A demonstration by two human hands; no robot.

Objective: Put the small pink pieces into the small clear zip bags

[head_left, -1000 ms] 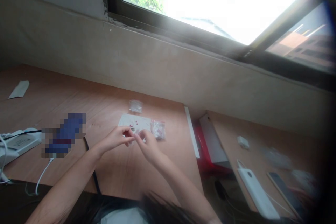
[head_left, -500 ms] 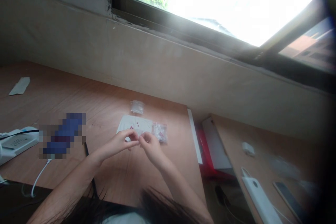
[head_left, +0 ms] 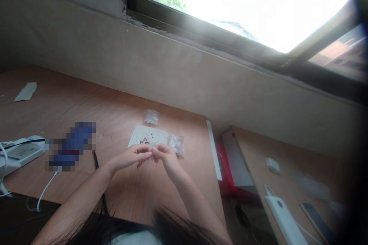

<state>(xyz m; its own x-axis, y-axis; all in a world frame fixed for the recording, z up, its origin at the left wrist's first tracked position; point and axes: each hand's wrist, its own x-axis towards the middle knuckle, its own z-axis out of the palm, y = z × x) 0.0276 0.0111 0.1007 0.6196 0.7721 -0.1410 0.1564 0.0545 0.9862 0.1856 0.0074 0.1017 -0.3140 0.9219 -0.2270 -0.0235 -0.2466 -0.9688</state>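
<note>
My left hand (head_left: 137,155) and my right hand (head_left: 163,155) meet fingertip to fingertip over the wooden table. Both are closed in a pinch; whatever lies between the fingers is too small to make out. Just beyond them is a white sheet (head_left: 134,134), partly covered by my fingers. Several small red beads (head_left: 145,139) lie on it, with small dark metallic pieces (head_left: 147,142) beside them. A clear plastic bag (head_left: 176,145) with reddish bits inside rests at the sheet's right edge. Another clear bag (head_left: 151,116) sits behind the sheet.
A blurred-out blue object (head_left: 70,147) with a white cable lies left, near a white power strip (head_left: 23,153). A paper strip (head_left: 25,92) is at far left. Past the table's right edge, a second surface holds a white power strip (head_left: 280,214) and a phone (head_left: 317,222).
My left fingers have straightened and drawn closer together, uncovering dark metallic pieces on the sheet. My hands stay joined at the fingertips. The view has shifted slightly.
</note>
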